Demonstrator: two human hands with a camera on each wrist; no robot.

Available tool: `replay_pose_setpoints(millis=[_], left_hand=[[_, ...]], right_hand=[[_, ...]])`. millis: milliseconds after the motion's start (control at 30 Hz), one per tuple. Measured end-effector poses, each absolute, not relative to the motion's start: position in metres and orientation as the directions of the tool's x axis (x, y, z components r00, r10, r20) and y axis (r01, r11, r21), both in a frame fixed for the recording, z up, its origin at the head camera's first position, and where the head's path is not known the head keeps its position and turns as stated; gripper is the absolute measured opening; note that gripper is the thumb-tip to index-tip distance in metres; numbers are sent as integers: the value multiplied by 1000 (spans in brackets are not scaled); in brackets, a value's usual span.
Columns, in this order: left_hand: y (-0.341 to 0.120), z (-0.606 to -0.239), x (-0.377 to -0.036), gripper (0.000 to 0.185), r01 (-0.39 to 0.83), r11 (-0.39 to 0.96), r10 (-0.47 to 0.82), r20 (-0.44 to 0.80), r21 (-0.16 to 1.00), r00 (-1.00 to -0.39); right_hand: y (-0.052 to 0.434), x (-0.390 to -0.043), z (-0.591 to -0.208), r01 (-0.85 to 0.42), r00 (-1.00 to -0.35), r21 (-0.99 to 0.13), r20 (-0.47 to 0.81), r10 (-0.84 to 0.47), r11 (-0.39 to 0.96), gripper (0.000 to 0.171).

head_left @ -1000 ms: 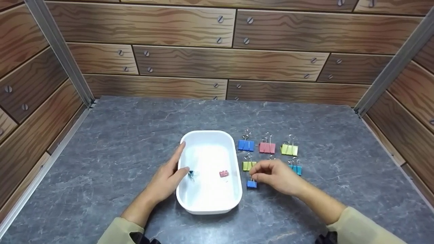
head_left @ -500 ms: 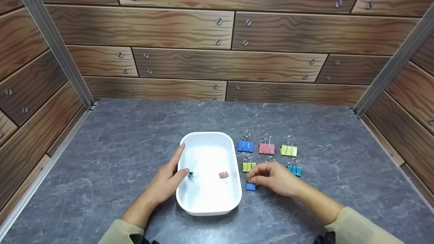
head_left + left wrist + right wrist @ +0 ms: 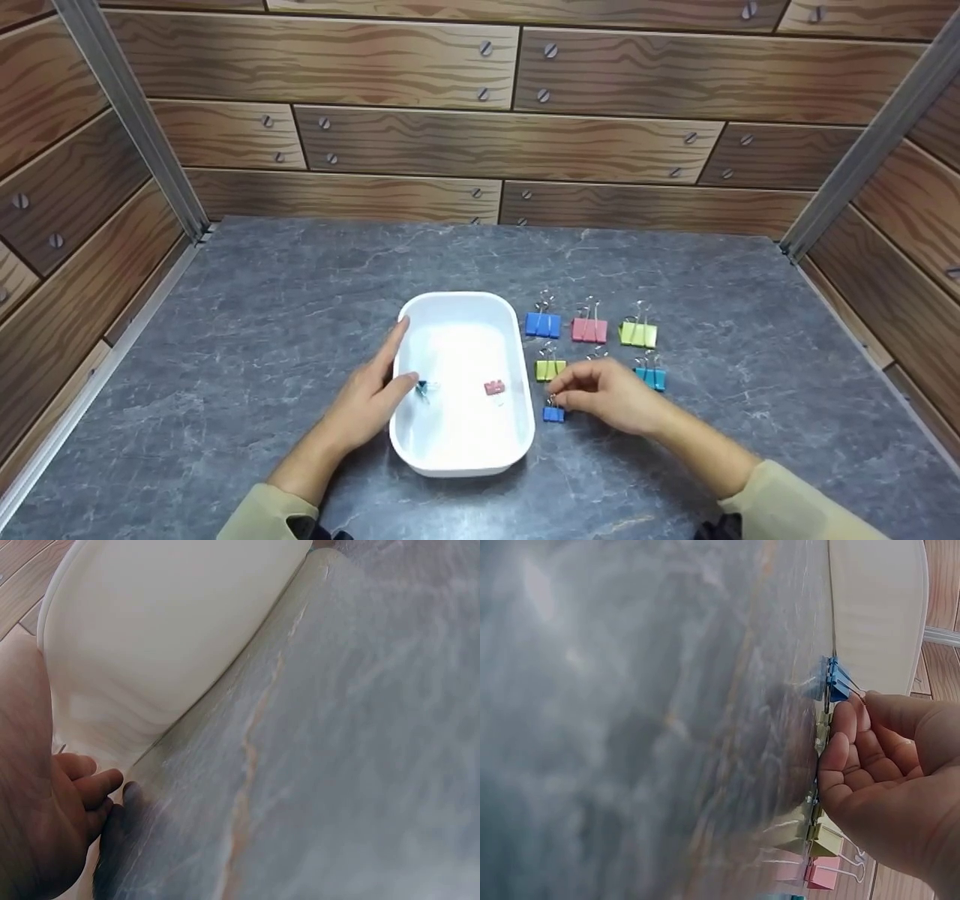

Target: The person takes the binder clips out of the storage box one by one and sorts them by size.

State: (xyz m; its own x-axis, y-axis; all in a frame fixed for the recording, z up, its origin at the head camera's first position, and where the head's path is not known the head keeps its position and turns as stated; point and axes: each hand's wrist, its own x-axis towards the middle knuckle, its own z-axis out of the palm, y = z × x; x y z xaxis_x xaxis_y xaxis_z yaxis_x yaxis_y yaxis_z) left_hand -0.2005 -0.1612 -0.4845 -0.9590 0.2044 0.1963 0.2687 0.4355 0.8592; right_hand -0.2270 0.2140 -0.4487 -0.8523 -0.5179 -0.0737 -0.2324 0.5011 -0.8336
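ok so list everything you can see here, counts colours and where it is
tray: 1, white, middle of the table
clips in the tray: 2, teal by the left wall, pink right of centre
clips right of the tray, back row: 3, blue, pink, yellow-green
clips nearer the person: 3, yellow-green, teal, small blue clip
table: 1, grey marbled
walls: wood-plank print, back and sides
left hand: rests on the tray's left rim
right hand: fingers pinch the small blue clip's wire handle
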Motion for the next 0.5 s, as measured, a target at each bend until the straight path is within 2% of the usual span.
replay_pose_setpoints(millis=[267,500], left_hand=[[-162,-485,-201,74,282,436,214,206,854,-955],[-162,-484,-200,74,273,429,210,198,861,-957]], right_hand=[[218,-225,-437,-277,-871,-793,-31,-491,543,15],[215,-223,-421,-328,-877,-796,57,-477,509,16]])
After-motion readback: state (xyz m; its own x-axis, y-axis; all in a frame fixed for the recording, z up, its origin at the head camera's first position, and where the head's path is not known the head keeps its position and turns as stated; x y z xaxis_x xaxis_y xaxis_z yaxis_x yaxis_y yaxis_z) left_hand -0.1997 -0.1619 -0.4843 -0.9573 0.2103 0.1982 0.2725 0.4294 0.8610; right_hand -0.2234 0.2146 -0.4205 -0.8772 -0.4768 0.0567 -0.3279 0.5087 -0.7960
